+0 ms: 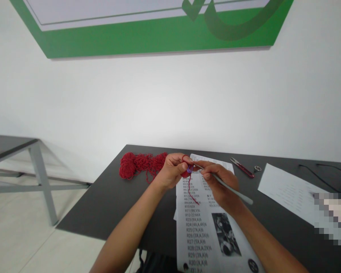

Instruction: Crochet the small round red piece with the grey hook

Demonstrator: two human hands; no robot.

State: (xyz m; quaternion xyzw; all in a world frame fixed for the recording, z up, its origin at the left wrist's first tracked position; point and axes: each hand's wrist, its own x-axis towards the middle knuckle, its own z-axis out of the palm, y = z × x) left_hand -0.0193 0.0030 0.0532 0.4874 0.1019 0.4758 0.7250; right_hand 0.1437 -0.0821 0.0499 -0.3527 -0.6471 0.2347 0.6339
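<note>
Your left hand (172, 171) was closed with fingers and thumb pinched around a small red yarn piece (185, 174), which sat above the upper part of the long printed sheet (191, 231). A red strand looped about your left fingers, and a purple marker (189, 169) showed on the piece. From there a loose red tail (190, 190) dangled in front of the sheet. Your right hand (221, 185) was closed around a slender hook (235, 193), its gray handle slanting down to the right and its metal tip reaching the red piece; whether the tip had gone through a stitch, you could not tell. Left of your hands, a heap of red yarn (127, 166) lay near the far edge of the dark table (102, 212), balled at one end and crinkled along the rest. The sheet beneath your hands bore rows of text and a dark photo (226, 234). To its right lay red-handled snips (246, 169), a small metal ring (257, 168) just beside them, then a white paper (290, 191), partly covered by a pixelated patch. Thin black cord-like pieces (319, 177) lay beyond the paper, and a green-bordered panel (159, 41) hung on the wall (170, 102).
</note>
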